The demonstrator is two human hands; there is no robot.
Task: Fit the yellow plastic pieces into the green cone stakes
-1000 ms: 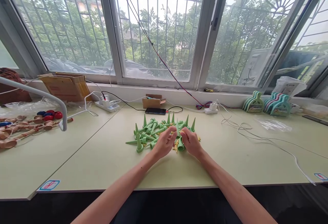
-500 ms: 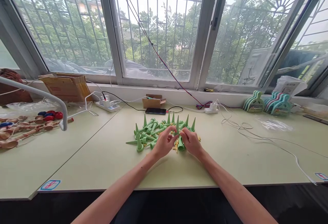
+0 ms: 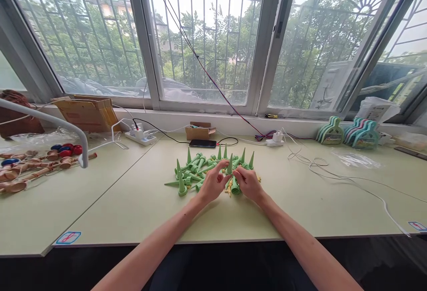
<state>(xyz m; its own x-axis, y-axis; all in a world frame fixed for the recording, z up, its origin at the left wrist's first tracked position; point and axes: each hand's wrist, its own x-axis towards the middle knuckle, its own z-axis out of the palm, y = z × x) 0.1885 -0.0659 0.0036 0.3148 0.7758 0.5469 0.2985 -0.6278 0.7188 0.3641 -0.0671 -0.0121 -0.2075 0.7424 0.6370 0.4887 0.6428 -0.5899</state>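
A green plastic plant watering spike [image 3: 230, 165] stands point-up between the fingers of my left hand [image 3: 213, 185]. Close to its base, my right hand [image 3: 249, 183] is pinched, and whatever its fingertips grip is too small and covered to name. Below the hands lie a hollow green spike [image 3: 235, 188] with its open end toward me and a small yellow valve piece [image 3: 229, 188]. Around them spreads a pile of green spikes [image 3: 200, 162], some lying and several standing on their caps. One upright spike [image 3: 181, 186] is at the pile's near left.
Behind the pile lie a black phone [image 3: 202, 143] and a small open cardboard box [image 3: 199, 132]. Wooden toys with red and blue balls [image 3: 65, 152] sit at left, near a white metal bar [image 3: 82, 149]. Cables [image 3: 316, 163] and green hangers [image 3: 330, 131] occupy the right.
Both hands stay at nearly the same place, with the spike still upright between them. The finger positions differ only slightly, and the view has shifted a little.
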